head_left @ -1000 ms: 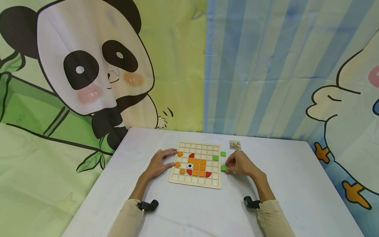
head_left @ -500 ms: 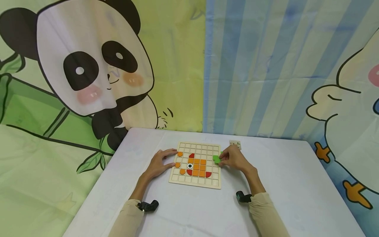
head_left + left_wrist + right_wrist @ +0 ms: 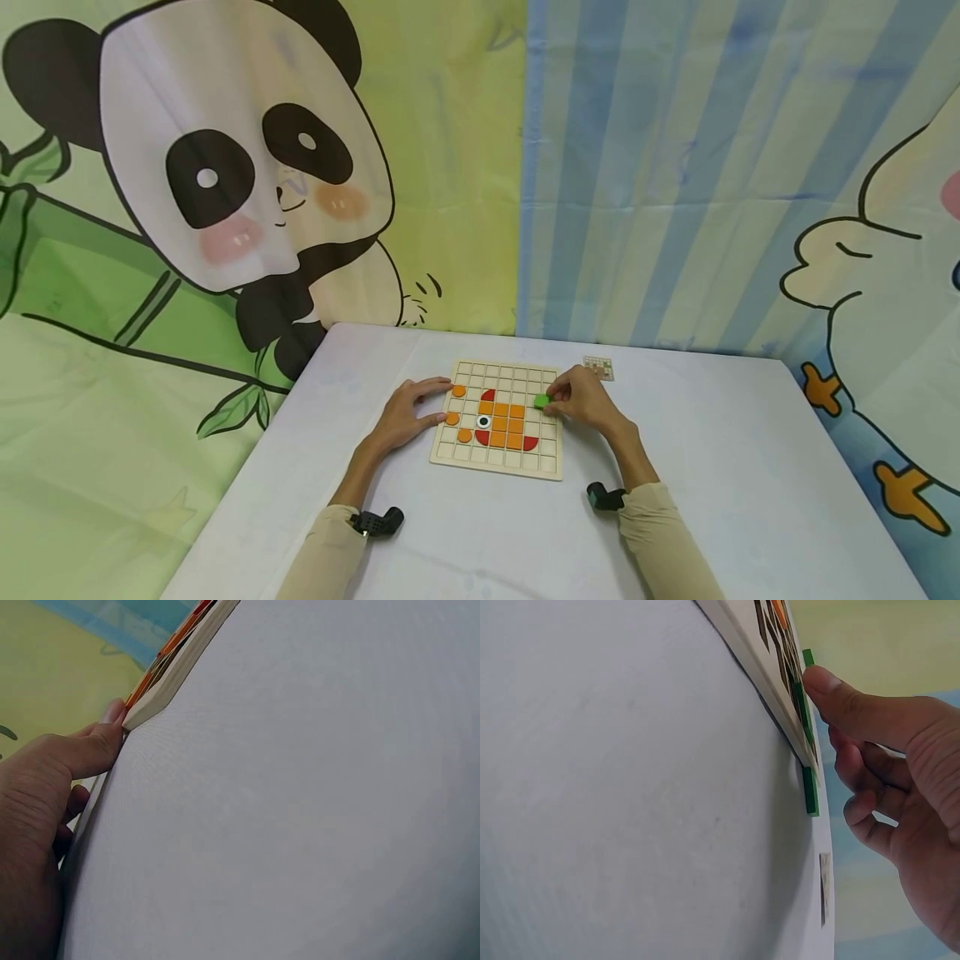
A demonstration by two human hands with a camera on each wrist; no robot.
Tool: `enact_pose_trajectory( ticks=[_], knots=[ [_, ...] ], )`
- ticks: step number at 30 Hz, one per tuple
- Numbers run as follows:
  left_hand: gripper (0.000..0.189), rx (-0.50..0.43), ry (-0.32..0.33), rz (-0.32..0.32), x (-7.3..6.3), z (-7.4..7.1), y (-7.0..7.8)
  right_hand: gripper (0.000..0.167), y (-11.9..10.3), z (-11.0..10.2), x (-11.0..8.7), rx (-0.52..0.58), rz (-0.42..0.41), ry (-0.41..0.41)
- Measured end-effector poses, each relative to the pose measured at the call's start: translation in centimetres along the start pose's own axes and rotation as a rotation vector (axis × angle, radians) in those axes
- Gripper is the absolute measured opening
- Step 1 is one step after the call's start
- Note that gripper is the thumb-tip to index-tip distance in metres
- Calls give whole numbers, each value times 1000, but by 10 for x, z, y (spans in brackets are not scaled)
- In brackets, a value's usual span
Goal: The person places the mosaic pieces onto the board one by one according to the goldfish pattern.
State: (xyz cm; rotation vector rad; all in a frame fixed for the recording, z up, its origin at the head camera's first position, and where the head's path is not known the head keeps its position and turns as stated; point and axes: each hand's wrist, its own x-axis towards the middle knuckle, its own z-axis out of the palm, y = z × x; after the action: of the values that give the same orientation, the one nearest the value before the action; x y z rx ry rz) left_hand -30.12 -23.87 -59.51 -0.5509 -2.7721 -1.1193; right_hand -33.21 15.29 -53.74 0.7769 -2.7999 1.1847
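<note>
A square wooden grid board (image 3: 495, 466) lies on the table, bearing a fish-like figure of orange square tiles (image 3: 498, 423), red quarter-round pieces (image 3: 530, 443) and a round eye piece (image 3: 483, 422). My left hand (image 3: 406, 414) rests at its left edge, thumb and index finger spread apart, beside orange discs (image 3: 452, 418). Over the board's right part, my right hand (image 3: 583, 398) pinches a green square tile (image 3: 542, 402) between thumb and fingers. In the right wrist view, another green tile (image 3: 802, 712) sits in the board below the thumb, and a further green tile (image 3: 811, 792) lies beside the edge.
A small pattern card (image 3: 599, 367) lies behind the right hand, partly covered by it. The white table (image 3: 480, 533) ends at a cloth backdrop with a printed panda (image 3: 247, 167). Each wrist wears a dark camera band (image 3: 377, 522).
My right hand has picked up the green tile from the table right of the board and carried it leftward and back over the board. The left hand has stayed at the board's edge.
</note>
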Motion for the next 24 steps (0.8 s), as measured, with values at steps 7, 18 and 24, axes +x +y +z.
enact_pose_trajectory(
  ticks=[7,18,24],
  knots=[
    [58,-2,4,1,0,0,1,24,0,5,5,8,-23,19],
    [58,2,-6,-10,0,1,-1,24,-3,10,6,8,-39,10],
    [58,0,-5,-10,1,2,-3,26,-4,10,9,17,-39,-12]
  ],
)
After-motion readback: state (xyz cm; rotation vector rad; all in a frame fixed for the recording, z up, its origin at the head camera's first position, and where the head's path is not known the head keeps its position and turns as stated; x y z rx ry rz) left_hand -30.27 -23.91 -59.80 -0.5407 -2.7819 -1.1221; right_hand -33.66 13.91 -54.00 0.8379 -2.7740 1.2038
